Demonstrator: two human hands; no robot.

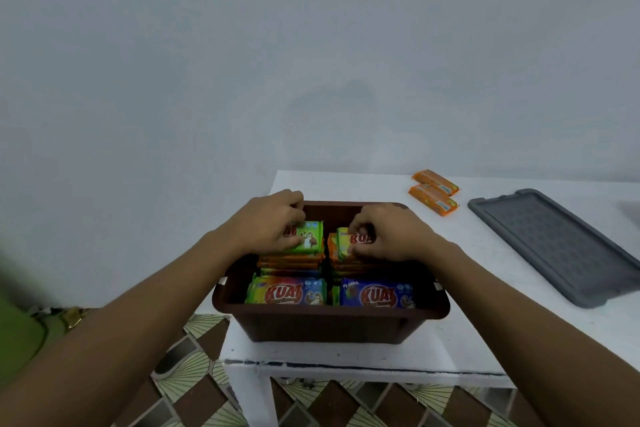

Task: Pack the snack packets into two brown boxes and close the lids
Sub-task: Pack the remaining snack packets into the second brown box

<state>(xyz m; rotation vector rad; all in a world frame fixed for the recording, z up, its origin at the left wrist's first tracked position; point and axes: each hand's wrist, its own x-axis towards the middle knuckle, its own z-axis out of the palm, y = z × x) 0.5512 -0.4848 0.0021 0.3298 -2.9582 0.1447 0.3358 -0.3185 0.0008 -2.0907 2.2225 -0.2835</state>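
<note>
Your hands are both down inside the brown box (329, 315), and each one is busy with a packet on top of a stack. Your left hand (268, 224) lies with fingers curled over a green packet (308, 239), thumb against its near edge, so it grips that packet. Your right hand (384, 232) pinches the top packet of the right stack (360, 239) between thumb and curled fingers; most of that wrapper is hidden beneath your fingers.

Nearer to you than your hands, against the box's near wall, two packets stand on edge facing you: a green and rainbow one (287, 291) below your left hand and a blue one (375, 295) below your right. Between those and your fingers, the edges of orange packets (291, 262) are stacked flat under each hand.

The box sits on the white bench (485, 340), close to its left near corner. To the right of your right hand, well apart from the box, a grey lid (554, 246) lies flat on the bench. Beyond your right hand and a little to the right, two orange packets (434, 192) lie side by side on the bench, just beside each other and near the far edge. A plain pale wall (311, 45) rises behind the bench.
</note>
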